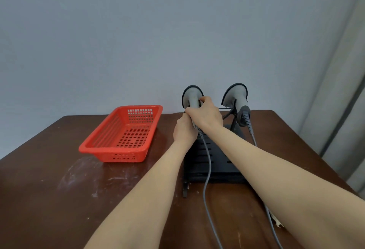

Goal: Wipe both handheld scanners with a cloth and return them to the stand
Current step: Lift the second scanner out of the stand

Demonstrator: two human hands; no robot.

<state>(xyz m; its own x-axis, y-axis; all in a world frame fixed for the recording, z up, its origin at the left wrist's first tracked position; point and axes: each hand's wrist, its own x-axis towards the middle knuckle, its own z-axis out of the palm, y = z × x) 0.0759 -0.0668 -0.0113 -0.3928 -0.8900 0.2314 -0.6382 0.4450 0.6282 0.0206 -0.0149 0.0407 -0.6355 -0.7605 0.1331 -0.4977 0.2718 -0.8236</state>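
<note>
While both hands met at left scanner, upright on black stand, right hand wrapped curled fingers round its handle. Left hand sat just below, fingers hidden, grip unclear. Right scanner rested on stand, untouched. Grey cables trailed over dark brown table, scuffed whitish. Red basket lay left of stand. Grey-blue wall stood behind, pale curtain at right.
</note>
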